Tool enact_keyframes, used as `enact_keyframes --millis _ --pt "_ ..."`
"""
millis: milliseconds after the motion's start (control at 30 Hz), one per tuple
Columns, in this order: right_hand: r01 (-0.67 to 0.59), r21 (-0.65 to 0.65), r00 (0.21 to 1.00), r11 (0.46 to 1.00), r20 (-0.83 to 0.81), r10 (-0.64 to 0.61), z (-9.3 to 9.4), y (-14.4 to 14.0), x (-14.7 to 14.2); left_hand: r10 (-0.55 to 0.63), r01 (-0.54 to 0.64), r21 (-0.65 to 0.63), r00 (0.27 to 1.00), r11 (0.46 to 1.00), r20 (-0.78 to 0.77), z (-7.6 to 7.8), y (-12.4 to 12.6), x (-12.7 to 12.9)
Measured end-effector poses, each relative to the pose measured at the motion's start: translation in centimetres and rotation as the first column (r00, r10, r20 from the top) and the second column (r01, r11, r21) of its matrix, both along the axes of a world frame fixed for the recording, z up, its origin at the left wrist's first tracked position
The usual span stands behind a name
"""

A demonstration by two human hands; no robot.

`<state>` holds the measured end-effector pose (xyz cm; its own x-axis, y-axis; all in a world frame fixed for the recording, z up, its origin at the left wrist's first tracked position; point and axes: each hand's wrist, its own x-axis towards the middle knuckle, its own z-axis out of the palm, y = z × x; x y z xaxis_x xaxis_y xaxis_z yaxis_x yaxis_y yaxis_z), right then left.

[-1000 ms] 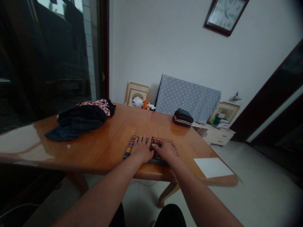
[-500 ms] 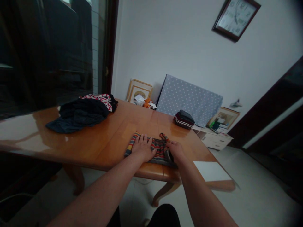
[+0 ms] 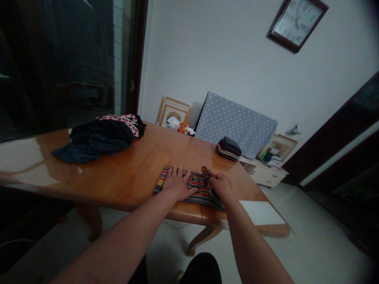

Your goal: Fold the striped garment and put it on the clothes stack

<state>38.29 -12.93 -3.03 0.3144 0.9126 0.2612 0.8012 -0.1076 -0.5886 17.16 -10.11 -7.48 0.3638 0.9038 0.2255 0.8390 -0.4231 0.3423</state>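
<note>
Right grip (image 3: pixel 221 186): it is pinching a bunched part of the striped cloth (image 3: pixel 202 193) between thumb and fingers, at the right of this cloth.
Left grip (image 3: pixel 177 186): it is staying open, palm down, with the fingers spreading over the left part of the same cloth.
Striped cloth: it is lying on the worktop (image 3: pixel 142 169), along the near edge; it is showing red, orange, yellow and grey stripes, and its left side is looking flatter than its right.
White sheet (image 3: pixel 262 213): it is lying near the right corner of the worktop; I am not seeing readable writing on it.
Folded stack (image 3: pixel 229 149): it is sitting near the far edge, with grey and dark red layers showing.
Clothes heap (image 3: pixel 100 138): it is lying on the left side, dark blue and black, with a red-and-white patterned piece on top.
Spotted cover (image 3: pixel 237 122): it is hanging behind the worktop, pale dots on grey-blue.
Wall clock (image 3: pixel 299 23): it is appearing tilted at the upper right, and its large numerals are looking too blurred for sure reading.
</note>
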Motion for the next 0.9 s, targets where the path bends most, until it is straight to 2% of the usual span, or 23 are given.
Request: enact_keyframes --millis 67,133,200,267,333,367,467,567,767,900 --pt "-0.098 -0.080 0.995 0.992 0.027 0.100 -0.7 0.1 -1.7 0.000 0.001 0.009 1.000 1.000 -0.016 -0.1 0.0 0.0" --pt "-0.135 -0.111 0.991 0.985 0.000 0.136 -0.9 0.2 -2.7 0.005 -0.004 0.012 0.999 1.000 -0.035 -0.1 0.0 0.0" --pt "-0.076 -0.059 0.997 0.995 0.025 0.078 -0.9 0.3 -2.7 0.010 -0.010 0.016 0.999 1.000 -0.050 0.0 0.0 0.0" --pt "-0.009 0.040 0.993 0.999 0.120 0.004 -0.8 0.4 -2.2 0.007 -0.006 0.021 0.998 1.000 -0.056 0.1 -0.1 0.0" --pt "-0.026 0.109 0.974 0.994 0.229 0.001 -0.9 0.4 -1.7 0.007 -0.006 0.021 0.999 1.000 -0.053 0.1 -0.1 0.0" --pt "-0.069 0.107 0.961 0.992 0.274 0.037 -1.1 0.4 -1.6 0.010 -0.009 0.022 0.999 1.000 -0.051 0.1 -0.1 0.0" --pt "-0.227 -0.045 0.897 0.973 0.379 0.227 -2.2 0.1 -2.0 0.016 -0.015 0.025 0.998 1.000 -0.054 0.1 -0.1 0.0" --pt "-0.275 -0.226 0.846 0.934 0.405 0.347 -3.5 -0.3 -2.6 0.004 -0.003 0.024 0.998 1.000 -0.063 0.0 0.0 0.0" --pt "-0.245 -0.332 0.839 0.911 0.397 0.371 -3.7 -0.4 -2.9 0.002 -0.004 -0.032 0.998 0.999 -0.059 0.1 0.2 0.0" --pt "-0.243 -0.345 0.834 0.907 0.404 0.376 -3.3 -0.6 -3.1 -0.053 0.043 -0.107 0.995 0.993 -0.089 1.1 0.6 -0.3"
